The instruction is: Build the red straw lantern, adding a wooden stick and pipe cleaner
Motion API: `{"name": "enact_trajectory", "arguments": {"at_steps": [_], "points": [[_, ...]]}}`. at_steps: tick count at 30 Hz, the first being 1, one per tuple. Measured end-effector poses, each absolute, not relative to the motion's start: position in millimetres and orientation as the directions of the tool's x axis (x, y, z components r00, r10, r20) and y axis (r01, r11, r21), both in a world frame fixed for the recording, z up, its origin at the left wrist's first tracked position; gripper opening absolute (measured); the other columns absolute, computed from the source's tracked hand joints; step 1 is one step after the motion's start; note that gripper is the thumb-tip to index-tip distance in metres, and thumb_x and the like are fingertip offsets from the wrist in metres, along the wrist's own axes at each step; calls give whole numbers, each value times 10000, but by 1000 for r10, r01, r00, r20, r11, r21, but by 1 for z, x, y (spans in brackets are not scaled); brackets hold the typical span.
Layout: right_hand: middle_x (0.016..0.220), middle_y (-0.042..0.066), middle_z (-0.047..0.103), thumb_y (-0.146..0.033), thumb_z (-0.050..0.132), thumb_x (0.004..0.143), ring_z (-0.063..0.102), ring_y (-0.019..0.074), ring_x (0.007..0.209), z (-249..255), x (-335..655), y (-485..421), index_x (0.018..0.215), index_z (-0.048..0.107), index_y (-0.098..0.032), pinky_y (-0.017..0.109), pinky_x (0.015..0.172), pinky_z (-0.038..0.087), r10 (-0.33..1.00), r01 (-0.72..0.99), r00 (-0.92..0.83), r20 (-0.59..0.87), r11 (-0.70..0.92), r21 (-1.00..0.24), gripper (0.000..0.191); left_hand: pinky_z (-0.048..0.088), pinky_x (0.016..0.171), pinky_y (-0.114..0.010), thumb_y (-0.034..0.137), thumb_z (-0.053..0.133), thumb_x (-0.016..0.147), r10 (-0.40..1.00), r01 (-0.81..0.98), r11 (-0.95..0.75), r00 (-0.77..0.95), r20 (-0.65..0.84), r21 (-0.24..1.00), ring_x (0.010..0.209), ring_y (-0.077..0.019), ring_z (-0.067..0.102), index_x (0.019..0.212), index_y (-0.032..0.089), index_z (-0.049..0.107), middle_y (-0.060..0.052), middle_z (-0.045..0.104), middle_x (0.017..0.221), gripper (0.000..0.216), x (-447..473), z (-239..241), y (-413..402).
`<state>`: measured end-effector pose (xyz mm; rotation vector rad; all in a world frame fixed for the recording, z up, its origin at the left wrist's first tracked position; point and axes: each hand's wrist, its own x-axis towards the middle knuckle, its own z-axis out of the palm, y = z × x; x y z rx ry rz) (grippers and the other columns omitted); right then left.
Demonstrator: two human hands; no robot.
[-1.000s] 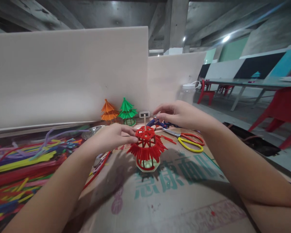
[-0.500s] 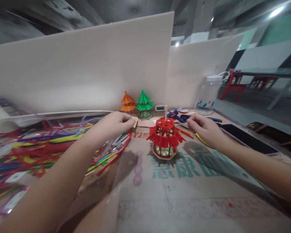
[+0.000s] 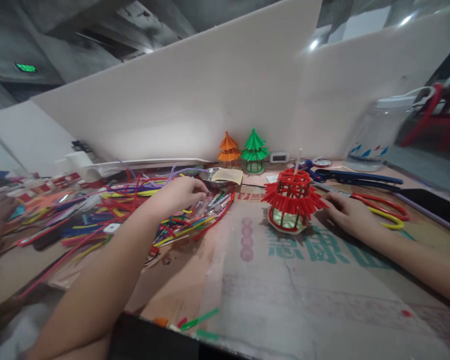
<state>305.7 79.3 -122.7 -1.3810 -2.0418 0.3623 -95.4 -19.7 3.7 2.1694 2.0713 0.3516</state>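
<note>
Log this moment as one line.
left hand: over straw pile | right hand: flat on table, beside red pagoda | scissors: untouched

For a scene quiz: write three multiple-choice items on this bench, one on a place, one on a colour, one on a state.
1. Where does the left hand reach?
A. the pile of coloured strips
B. the jar
C. the scissors

2. What colour is the pagoda model by the right hand?
A. green
B. red
C. orange

3. How is the right hand?
A. lifted high
B. gripping the jar
C. resting flat on the bench

Key: A, fingers over the strips; B, red fringe; C, palm down beside the model.
</note>
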Motion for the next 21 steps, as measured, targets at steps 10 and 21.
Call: {"name": "enact_trajectory", "arguments": {"at_steps": [10, 21], "points": [[650, 77, 636, -481, 553, 851, 557, 264, 599, -127, 308, 84, 760, 562, -296, 398, 593, 377, 884, 716, -279, 376, 452, -531, 205, 451, 714, -308, 384, 641, 837, 997, 980, -79, 80, 4, 181, 820, -264, 708, 884, 226, 804, -97, 796, 906, 232, -81, -56, 0], [674, 44, 653, -440, 502, 845, 586, 223, 613, -121, 306, 81, 802, 613, -216, 326, 591, 420, 857, 724, -351, 378, 505, -470, 253, 476, 711, -314, 356, 521, 924, 1000, 1000, -24, 24, 5, 14, 800, -276, 720, 930, 190, 779, -131, 787, 905, 307, -71, -62, -1]]}}
